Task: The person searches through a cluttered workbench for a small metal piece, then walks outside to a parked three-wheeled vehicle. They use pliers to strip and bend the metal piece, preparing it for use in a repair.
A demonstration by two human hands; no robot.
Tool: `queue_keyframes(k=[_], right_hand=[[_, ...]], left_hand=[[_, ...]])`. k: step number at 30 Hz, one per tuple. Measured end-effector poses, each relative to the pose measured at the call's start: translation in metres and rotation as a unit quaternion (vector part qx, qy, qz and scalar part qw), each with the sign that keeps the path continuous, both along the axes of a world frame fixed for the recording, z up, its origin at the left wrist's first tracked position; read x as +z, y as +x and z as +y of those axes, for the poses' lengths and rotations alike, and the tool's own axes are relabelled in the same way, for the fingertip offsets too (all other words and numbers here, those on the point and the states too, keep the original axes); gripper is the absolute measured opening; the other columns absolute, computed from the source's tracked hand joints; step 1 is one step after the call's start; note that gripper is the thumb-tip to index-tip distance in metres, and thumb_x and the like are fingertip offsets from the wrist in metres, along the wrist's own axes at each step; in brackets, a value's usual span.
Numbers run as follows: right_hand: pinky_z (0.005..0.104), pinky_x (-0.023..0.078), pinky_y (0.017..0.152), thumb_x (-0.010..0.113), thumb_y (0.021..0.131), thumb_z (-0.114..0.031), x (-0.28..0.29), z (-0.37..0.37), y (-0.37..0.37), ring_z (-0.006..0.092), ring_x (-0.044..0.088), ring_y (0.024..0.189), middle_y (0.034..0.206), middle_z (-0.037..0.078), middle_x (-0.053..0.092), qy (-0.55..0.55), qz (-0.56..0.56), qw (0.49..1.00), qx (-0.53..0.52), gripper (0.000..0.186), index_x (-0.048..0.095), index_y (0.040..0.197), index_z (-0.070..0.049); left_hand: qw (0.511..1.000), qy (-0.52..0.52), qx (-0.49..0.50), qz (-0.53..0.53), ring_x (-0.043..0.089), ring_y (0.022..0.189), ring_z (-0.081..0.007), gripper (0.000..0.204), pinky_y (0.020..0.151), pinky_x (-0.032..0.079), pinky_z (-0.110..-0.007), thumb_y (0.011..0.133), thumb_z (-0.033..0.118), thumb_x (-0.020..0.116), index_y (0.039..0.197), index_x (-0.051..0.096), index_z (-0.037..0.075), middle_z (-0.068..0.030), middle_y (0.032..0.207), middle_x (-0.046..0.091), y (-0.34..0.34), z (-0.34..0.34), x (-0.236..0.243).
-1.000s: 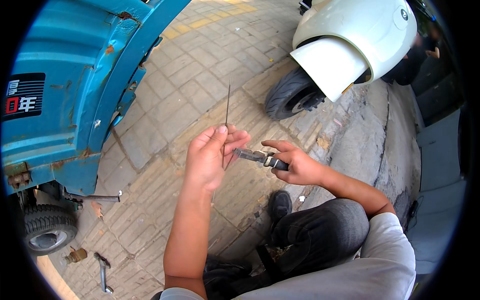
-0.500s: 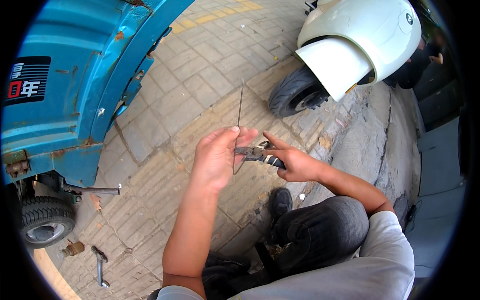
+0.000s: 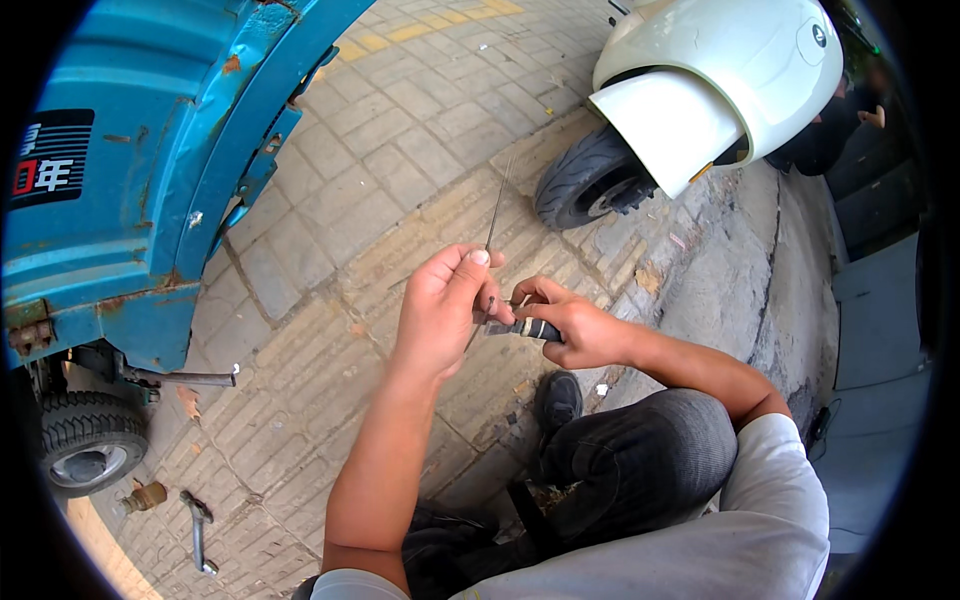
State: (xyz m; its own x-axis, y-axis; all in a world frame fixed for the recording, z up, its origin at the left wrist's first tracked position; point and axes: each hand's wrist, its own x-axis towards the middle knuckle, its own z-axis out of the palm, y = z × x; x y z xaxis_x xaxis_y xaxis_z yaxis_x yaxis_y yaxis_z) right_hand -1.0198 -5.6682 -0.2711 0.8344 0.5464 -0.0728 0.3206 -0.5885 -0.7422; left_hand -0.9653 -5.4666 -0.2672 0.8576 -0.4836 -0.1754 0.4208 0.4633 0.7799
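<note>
A long thin metal wire (image 3: 495,215) is pinched between the thumb and fingers of my left hand (image 3: 430,310). Its upper end points away from me and leans a little right, while its lower part passes below my fingers. My right hand (image 3: 588,328) is closed around a pair of pliers (image 3: 537,329) with dark handles and pale bands. The pliers' head lies beside my left fingertips, against the lower part of the wire. Fingers partly cover the jaws, so I cannot tell how firmly they grip it. My right index finger is bent toward my left fingers.
A rusty blue vehicle body (image 3: 180,150) with a wheel (image 3: 92,445) stands at left. At far right is a white scooter (image 3: 720,90). A ratchet wrench (image 3: 198,530) and a brownish cylindrical piece (image 3: 145,497) lie on the paving (image 3: 300,400) at lower left.
The wire has tilted rightward at its upper end. The pliers' head has turned and dropped slightly, and my right index finger has curled in from being stretched out.
</note>
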Motion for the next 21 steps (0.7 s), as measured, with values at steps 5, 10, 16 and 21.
queue_keyframes(k=[5, 10, 16, 21], right_hand=[[0.0372, 0.045, 0.090, 0.052, 0.063, 0.006, -0.001, 0.004, 0.001, 0.0365, 0.054, 0.106, 0.120, 0.020, 0.050, 0.033, 0.044, 0.998, 0.020, 0.051, 0.055, 0.113, 0.006], [0.0350, 0.044, 0.089, 0.051, 0.064, 0.005, 0.002, 0.006, -0.001, 0.0328, 0.052, 0.109, 0.122, 0.019, 0.049, 0.070, 0.120, 0.990, 0.015, 0.052, 0.054, 0.115, 0.006], [0.0348, 0.042, 0.091, 0.058, 0.071, 0.000, -0.005, 0.005, -0.005, 0.0316, 0.046, 0.115, 0.122, 0.019, 0.045, 0.077, 0.128, 0.989, 0.007, 0.046, 0.056, 0.117, 0.002], [0.0381, 0.040, 0.094, 0.068, 0.076, -0.011, -0.014, 0.005, -0.010, 0.0334, 0.042, 0.117, 0.123, 0.018, 0.043, 0.092, 0.118, 0.988, -0.024, 0.043, 0.059, 0.117, -0.003]], left_hand=[[0.999, 0.031, 0.039, 0.011, 0.054, 0.052, -0.0126, 0.021, 0.051, 0.048, -0.029, 0.094, 0.017, 0.051, 0.096, 0.058, -0.004, -0.0004, 0.056, 0.046, 0.002, -0.002, 0.003], [0.997, 0.050, 0.058, 0.005, 0.052, 0.050, -0.0115, 0.020, 0.048, 0.046, -0.028, 0.093, 0.014, 0.051, 0.095, 0.059, -0.004, -0.0004, 0.056, 0.046, 0.003, 0.000, 0.004], [0.998, 0.061, 0.025, -0.008, 0.056, 0.053, -0.0137, 0.018, 0.052, 0.050, -0.027, 0.093, 0.013, 0.052, 0.094, 0.058, -0.004, -0.0027, 0.059, 0.052, 0.005, 0.006, 0.003], [0.999, 0.045, 0.021, -0.006, 0.065, 0.064, -0.0199, 0.018, 0.057, 0.052, -0.027, 0.092, 0.013, 0.053, 0.095, 0.058, -0.004, -0.0057, 0.062, 0.058, 0.005, 0.007, 0.000]])
